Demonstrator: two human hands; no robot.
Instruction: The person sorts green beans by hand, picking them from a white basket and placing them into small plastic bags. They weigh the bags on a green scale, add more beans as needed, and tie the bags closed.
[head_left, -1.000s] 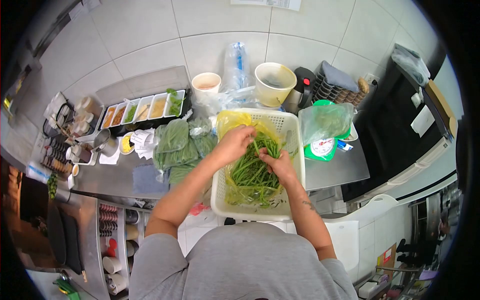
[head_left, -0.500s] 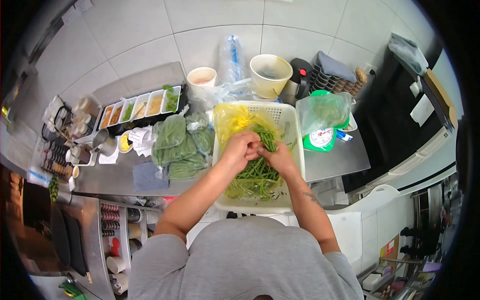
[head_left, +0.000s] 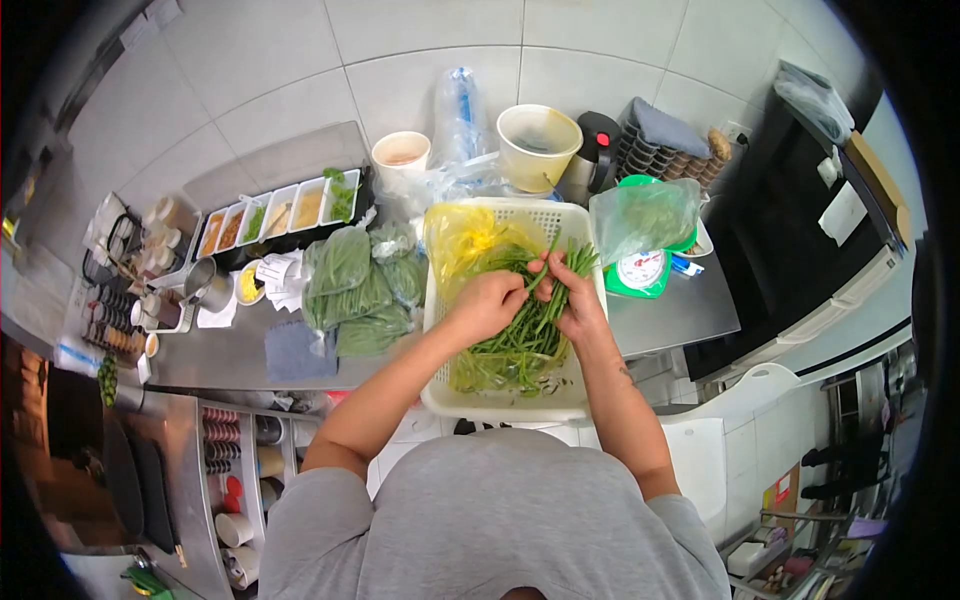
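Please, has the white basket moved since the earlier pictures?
No. Judged against the green scale on the metal counter, the white basket keeps the same place; only the camera view shifted slightly.

So much green, plus one loud yellow bag (head_left: 462, 245)

The stems (head_left: 510, 342) are a rich mid-green, darker in the shadowy bits. That bag's a see-through yellow, brightest up near the top. The basket (head_left: 490, 406) is off-white, patterned with rows of little holes. The scale (head_left: 621, 285) is bright green with a white dial (head_left: 640, 268). Shirt (head_left: 500, 500) is plain grey, the folded cloth (head_left: 300, 351) blue-grey, and the wall (head_left: 430, 55) is pale tile crossed by thin darker lines.
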